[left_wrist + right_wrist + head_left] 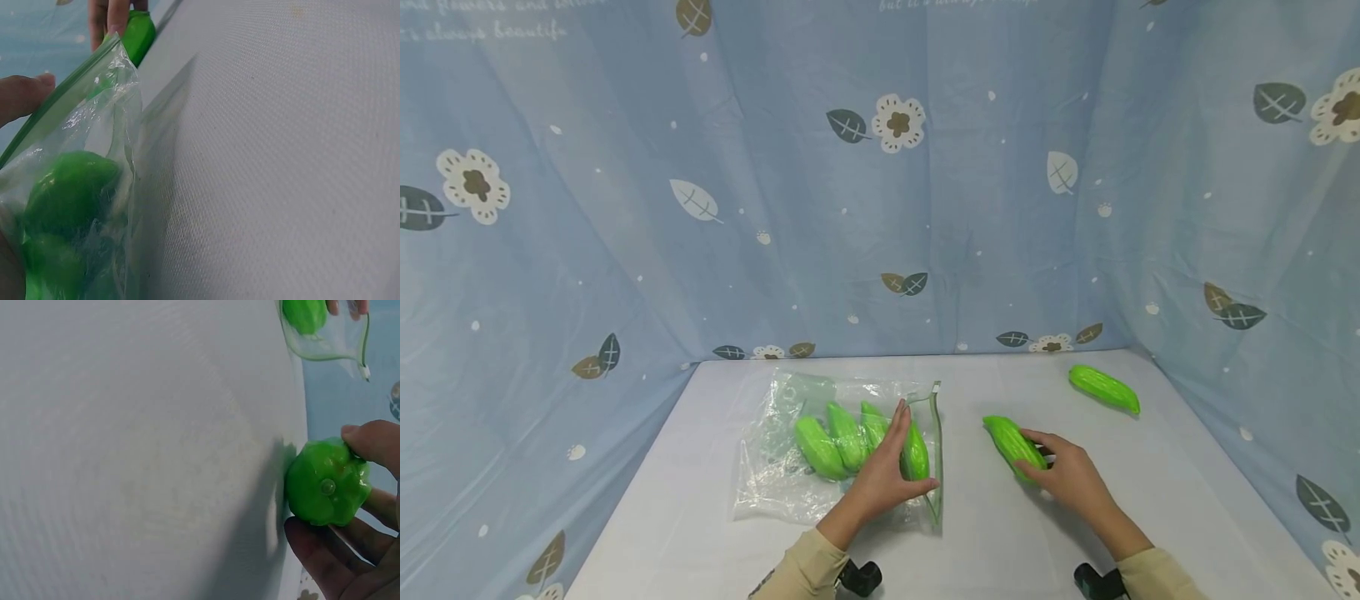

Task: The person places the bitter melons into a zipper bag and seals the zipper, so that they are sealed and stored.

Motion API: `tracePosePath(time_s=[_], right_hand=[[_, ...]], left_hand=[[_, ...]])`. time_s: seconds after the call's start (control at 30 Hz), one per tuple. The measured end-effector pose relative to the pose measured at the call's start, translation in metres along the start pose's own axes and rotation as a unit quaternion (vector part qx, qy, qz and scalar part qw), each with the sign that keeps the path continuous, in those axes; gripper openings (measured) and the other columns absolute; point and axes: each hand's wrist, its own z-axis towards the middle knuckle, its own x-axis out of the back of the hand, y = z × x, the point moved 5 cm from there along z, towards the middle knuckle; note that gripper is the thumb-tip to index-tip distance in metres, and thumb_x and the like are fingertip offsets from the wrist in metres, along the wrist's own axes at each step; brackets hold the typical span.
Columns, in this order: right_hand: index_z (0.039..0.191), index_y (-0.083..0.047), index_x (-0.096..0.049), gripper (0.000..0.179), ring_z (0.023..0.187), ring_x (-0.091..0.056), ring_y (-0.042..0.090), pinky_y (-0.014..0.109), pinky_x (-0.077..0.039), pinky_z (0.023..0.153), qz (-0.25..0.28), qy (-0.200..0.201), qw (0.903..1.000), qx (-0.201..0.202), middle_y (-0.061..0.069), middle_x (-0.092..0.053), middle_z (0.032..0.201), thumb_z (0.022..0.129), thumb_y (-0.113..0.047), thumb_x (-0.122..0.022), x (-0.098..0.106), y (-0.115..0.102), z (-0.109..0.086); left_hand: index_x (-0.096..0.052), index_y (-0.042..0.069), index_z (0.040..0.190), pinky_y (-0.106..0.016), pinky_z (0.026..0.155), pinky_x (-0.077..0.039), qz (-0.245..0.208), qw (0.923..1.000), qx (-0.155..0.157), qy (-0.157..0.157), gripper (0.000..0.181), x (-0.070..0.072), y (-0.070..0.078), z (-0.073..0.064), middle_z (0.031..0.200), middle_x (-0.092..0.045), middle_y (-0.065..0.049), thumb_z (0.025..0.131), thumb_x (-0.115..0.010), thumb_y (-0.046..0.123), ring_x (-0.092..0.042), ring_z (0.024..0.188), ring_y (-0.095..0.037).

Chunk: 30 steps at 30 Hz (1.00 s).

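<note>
Closest in, black wrist fittings (859,577) and khaki sleeves (1157,575), reaching over the near part of a white-covered table (985,550). Next, to the left, a clear plastic bag (760,492) on the tabletop, mouth facing right. Across it, the left hand (883,479), partly in the way of the contents: fingers straight, thumb spread near the green zip strip (936,417), no clenching (inside the film or over it, impossible to tell). Within, at least four green gourds (820,450), roughly side by side.

Right of the bag, apart from its mouth, a held gourd (1006,437), grasped between thumb and fingertips of the right hand (1071,475), slanting away to the left, with a dark shadow beside it on the cloth. Bright green and glossy, long and tapering, lengthwise ridges all along, a small round nub at one end (clear only from the right wrist). Film thin, crinkled, full of glints; cloth finely woven.

Farther back to the right, a loose gourd (1105,388), lying aslant. Beyond, a blue curtain (805,208), softly creased, printed with white flowers and leaves.
</note>
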Motion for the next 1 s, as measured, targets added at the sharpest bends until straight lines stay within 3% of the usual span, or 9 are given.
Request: tracePosePath(time_s=[0.6,1.0], right_hand=[[0.133,-0.003,-0.066,0.057,0.095,-0.071,0.026,0.034,-0.06,0.076,0.03,-0.008,0.9995,-0.002,0.019,-0.069,0.124,0.086,-0.03,-0.084,-0.014,-0.018,-0.001],[0.133,-0.005,-0.067,0.057,0.095,-0.071,0.023,0.032,-0.06,0.077,0.047,-0.014,0.9988,-0.002,0.016,-0.07,0.123,0.085,-0.029,-0.085,-0.024,-0.028,-0.002]], left_hand=[[-0.008,0.006,0.164,-0.057,0.113,-0.037,0.008,0.9999,-0.008,0.007,0.12,0.0,0.0,0.001,0.172,0.0,-0.006,0.08,-0.087,0.041,-0.03,0.149,-0.038],[-0.007,0.008,0.165,-0.057,0.113,-0.036,0.005,1.0,0.0,0.003,0.12,0.002,0.001,0.0,0.172,0.002,-0.001,0.081,-0.086,0.043,-0.03,0.149,-0.037]])
